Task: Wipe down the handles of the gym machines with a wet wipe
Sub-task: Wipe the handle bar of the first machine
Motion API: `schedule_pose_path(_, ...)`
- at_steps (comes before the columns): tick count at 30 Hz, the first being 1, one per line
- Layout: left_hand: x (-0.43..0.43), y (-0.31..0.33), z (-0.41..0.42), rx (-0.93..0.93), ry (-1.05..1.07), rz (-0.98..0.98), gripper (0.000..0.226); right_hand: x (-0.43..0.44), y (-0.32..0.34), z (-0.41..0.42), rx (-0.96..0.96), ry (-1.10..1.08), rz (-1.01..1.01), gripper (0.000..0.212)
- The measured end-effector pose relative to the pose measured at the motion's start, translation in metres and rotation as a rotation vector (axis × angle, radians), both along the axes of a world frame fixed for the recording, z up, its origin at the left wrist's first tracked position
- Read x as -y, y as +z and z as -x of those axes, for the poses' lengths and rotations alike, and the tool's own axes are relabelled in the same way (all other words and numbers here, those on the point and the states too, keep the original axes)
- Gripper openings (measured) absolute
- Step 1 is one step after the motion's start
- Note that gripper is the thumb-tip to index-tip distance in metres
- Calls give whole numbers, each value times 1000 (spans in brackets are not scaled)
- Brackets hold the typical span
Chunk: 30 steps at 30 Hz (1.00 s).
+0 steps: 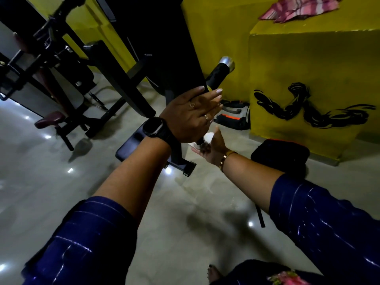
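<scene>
Both my hands are at the machine's black handle [218,76]. My left hand [191,115] lies across its middle, fingers straight rather than curled round it. Lower down, my right hand [213,149] cups the white wet wipe [208,137] against the handle's chrome end, fingers curled about it. On the floor [61,182] by the yellow wall [308,68] sit a grey-and-orange backpack [233,116] and, beside it, a black bag [279,153]. What either one holds does not show.
</scene>
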<state>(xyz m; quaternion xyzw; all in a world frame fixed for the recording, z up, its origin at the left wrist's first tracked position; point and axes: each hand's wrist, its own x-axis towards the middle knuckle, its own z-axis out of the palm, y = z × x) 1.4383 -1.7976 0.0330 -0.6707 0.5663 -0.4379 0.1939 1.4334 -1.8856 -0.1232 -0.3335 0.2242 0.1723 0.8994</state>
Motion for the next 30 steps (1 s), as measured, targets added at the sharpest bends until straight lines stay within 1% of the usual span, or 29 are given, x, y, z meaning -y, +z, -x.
schedule_pose_path(2, 0, 0, 0, -5, 0, -5, 32, -3, -8, 0, 3, 48, 38, 79)
schedule_pose_path(3, 0, 0, 0, -2, 2, -11, 33, -5, -13, -2, -48, 32, 56, 74)
schedule_pose_path(4, 0, 1, -1, 3, 5, -17, 33, -6, -20, -3, -78, -25, 139, 66)
schedule_pose_path(5, 0, 1, -1, 7, 8, -19, 32, -8, -28, -8, -89, -69, 166, 57)
schedule_pose_path(6, 1, 1, -2, 11, 10, -17, 31, -8, -27, -10, -120, -103, 136, 49)
schedule_pose_path(7, 1, 1, -2, 13, 9, -15, 30, -5, -36, -16, -136, -175, 158, 47)
schedule_pose_path(8, 1, 1, -2, 12, 8, -15, 30, -3, -35, -17, -89, -186, 150, 47)
schedule_pose_path(9, 1, 1, -2, 8, 6, -17, 30, -5, -26, -14, 6, -142, 104, 46)
schedule_pose_path(10, 0, 1, -2, 5, 5, -20, 30, -2, -16, -10, 99, -98, 133, 45)
schedule_pose_path(12, 0, 1, -2, 4, 9, -29, 31, -7, -3, -9, 145, -62, 177, 39)
schedule_pose_path(13, -1, 1, -2, 4, 11, -32, 31, -9, 2, -8, 175, -38, 240, 33)
schedule_pose_path(16, -1, 1, -1, -15, 13, -23, 32, -12, 2, -1, 140, -9, 475, 27)
schedule_pose_path(18, 0, 1, 0, -20, 15, -19, 33, -20, -9, 8, 204, -74, 599, 21)
schedule_pose_path(19, 0, 1, 0, -20, 17, -20, 33, -28, -13, 15, 206, -125, 538, 18)
schedule_pose_path(20, 0, 2, 0, -19, 20, -23, 33, -36, -14, 26, 202, -173, 450, 22)
schedule_pose_path(22, 0, 3, 0, -18, 23, -26, 34, -49, -8, 43, 138, -278, 281, 48)
schedule_pose_path(23, 1, 3, 1, -18, 21, -24, 34, -52, -7, 46, 113, -301, 212, 52)
schedule_pose_path(24, 1, 3, 1, -15, 19, -22, 34, -53, -6, 45, 90, -295, 157, 50)
schedule_pose_path(27, 1, 3, 1, -9, 19, -25, 34, -46, 2, 36, 68, -275, 158, 44)
schedule_pose_path(29, 1, 2, 1, -16, 24, -30, 34, -35, 6, 26, 116, -226, 233, 39)
schedule_pose_path(30, 0, 2, 1, -21, 26, -33, 35, -28, 10, 21, 146, -192, 250, 41)
